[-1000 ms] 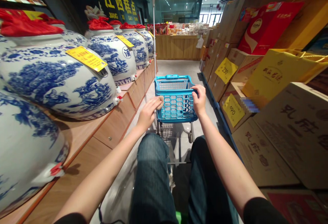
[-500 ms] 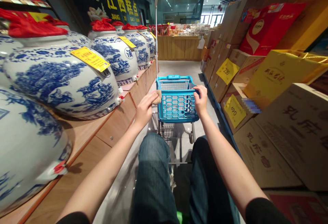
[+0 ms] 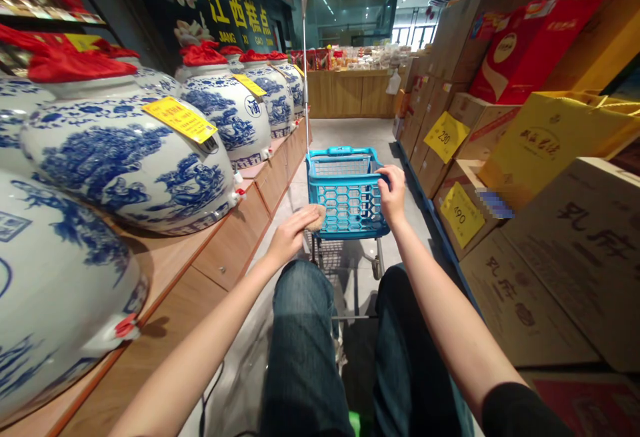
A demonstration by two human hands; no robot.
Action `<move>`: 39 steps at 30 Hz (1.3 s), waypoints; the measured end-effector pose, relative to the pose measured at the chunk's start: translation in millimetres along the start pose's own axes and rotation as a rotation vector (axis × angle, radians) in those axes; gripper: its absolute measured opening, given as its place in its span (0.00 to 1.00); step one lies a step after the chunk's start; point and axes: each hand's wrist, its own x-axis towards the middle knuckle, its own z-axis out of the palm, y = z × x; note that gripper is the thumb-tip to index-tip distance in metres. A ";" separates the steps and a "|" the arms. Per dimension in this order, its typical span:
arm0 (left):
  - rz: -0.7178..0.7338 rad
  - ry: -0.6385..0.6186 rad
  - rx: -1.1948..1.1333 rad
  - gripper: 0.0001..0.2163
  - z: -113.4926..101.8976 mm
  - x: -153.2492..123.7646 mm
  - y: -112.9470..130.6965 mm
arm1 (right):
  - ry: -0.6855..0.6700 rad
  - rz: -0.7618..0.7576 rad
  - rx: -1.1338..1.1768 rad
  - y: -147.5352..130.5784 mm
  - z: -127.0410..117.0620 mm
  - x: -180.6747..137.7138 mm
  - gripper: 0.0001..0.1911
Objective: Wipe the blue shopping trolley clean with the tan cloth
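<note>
A small blue plastic shopping cart (image 3: 345,193) stands in the aisle just ahead of my knees. My right hand (image 3: 393,193) is closed on the right end of its near rim. My left hand (image 3: 295,230) presses a small tan sponge-like pad (image 3: 316,218) against the cart's lower left corner, fingers stretched over the pad. A thin metal pole (image 3: 305,57) rises from the cart's left side.
Large blue-and-white ceramic jars (image 3: 130,157) with red cloth tops and yellow tags line a wooden shelf (image 3: 235,223) on the left. Stacked cardboard boxes (image 3: 565,257) with yellow price tags fill the right side. A wooden counter (image 3: 350,93) closes the far end of the aisle.
My left hand with the pad has slid down the cart's left edge from the rim to the lower corner. The right hand keeps its hold on the rim.
</note>
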 end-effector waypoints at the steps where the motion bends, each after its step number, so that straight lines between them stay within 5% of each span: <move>1: -0.035 0.043 0.007 0.27 -5.9 9.5 -2.0 | -0.001 0.000 0.000 -0.2 -0.3 -0.1 0.08; 4: -0.182 0.257 0.009 0.25 -8.3 39.8 -7.5 | -0.004 0.005 -0.004 -1.4 -1.1 -0.1 0.08; 7: -0.303 0.294 -0.042 0.26 14.4 46.9 -8.8 | -0.011 0.021 -0.015 -2.3 -1.2 0.2 0.08; 11: -0.424 0.276 -0.076 0.26 46.0 4.9 -3.2 | -0.003 0.014 -0.015 -1.8 -0.7 0.3 0.08; 14: -0.429 0.130 -0.063 0.26 43.6 -34.3 1.7 | -0.005 0.000 -0.015 -0.4 -0.7 0.1 0.08; 18: -0.344 0.000 -0.031 0.25 19.0 -37.4 4.7 | 0.005 -0.022 -0.009 1.0 -1.1 -0.1 0.08; 21: -0.222 0.083 0.017 0.26 11.2 -4.1 5.2 | -0.002 -0.020 -0.014 0.6 -1.6 0.1 0.08; 24: -0.095 0.162 0.076 0.27 24.1 22.7 8.3 | -0.008 0.002 -0.035 -0.8 -1.8 0.3 0.09; 27: 0.016 0.146 0.151 0.29 45.9 18.7 14.9 | -0.017 0.024 -0.037 -1.6 -1.7 0.5 0.09; 33: 0.365 -0.207 0.188 0.32 43.4 -2.3 19.3 | -0.037 0.021 -0.028 0.6 -1.7 0.4 0.09; 36: 0.336 -0.218 0.192 0.31 23.2 24.6 13.1 | -0.029 0.014 -0.038 1.0 -1.4 0.4 0.09; 39: 0.192 -0.015 0.220 0.33 16.9 52.0 9.9 | -0.019 0.017 -0.023 -0.2 -0.7 0.7 0.09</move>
